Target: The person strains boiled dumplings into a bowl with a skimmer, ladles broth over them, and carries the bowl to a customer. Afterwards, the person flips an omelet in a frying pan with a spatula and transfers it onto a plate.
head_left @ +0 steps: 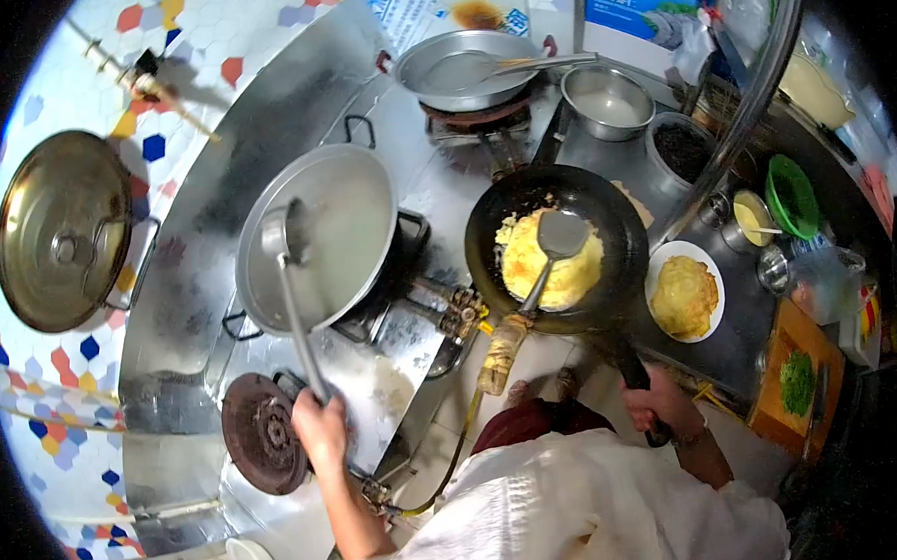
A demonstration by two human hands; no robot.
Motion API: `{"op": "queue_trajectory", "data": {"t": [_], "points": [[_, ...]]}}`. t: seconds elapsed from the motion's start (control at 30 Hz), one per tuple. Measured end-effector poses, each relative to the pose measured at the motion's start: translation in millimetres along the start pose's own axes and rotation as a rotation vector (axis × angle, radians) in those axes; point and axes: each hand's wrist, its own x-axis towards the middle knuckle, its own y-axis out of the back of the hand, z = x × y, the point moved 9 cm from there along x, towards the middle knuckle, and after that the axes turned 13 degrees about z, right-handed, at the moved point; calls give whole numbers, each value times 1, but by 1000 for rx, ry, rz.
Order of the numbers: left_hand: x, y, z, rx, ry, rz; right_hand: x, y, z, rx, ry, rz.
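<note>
My left hand (322, 431) is closed around the handle of a metal ladle (299, 322). The ladle's bowl is over the large pot (248, 249) of cloudy liquid, its tip smeared, so I cannot tell if it dips in. With my right hand (666, 405) I grip the black handle of a wok (621, 222). In the wok lies a yellow egg pancake (528, 266), and the head of a spatula (564, 234) rests on it. The spatula's wrapped handle leans over the wok's near rim, with neither hand on it.
A white plate (717, 303) with a browned pancake (683, 297) stands right of the wok. Behind are a wide pan (409, 66) and a steel bowl (612, 118). Chopped greens (798, 383) lie on a cutting board (774, 406). A bare burner (260, 433) is beside my left hand.
</note>
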Motion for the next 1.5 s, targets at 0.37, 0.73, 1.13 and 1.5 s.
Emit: {"op": "queue_trajectory", "data": {"t": [0.37, 0.73, 1.13, 1.5], "points": [[-11, -20, 109, -739, 170, -34, 53, 32, -57, -126, 14, -235], [89, -315, 336, -1022, 381, -512, 59, 49, -77, -68, 6, -267], [169, -50, 320, -263, -832, 518, 113, 95, 82, 1053, -791, -457], [370, 301, 110, 354, -273, 1183, 58, 13, 38, 630, -272, 111]]}}
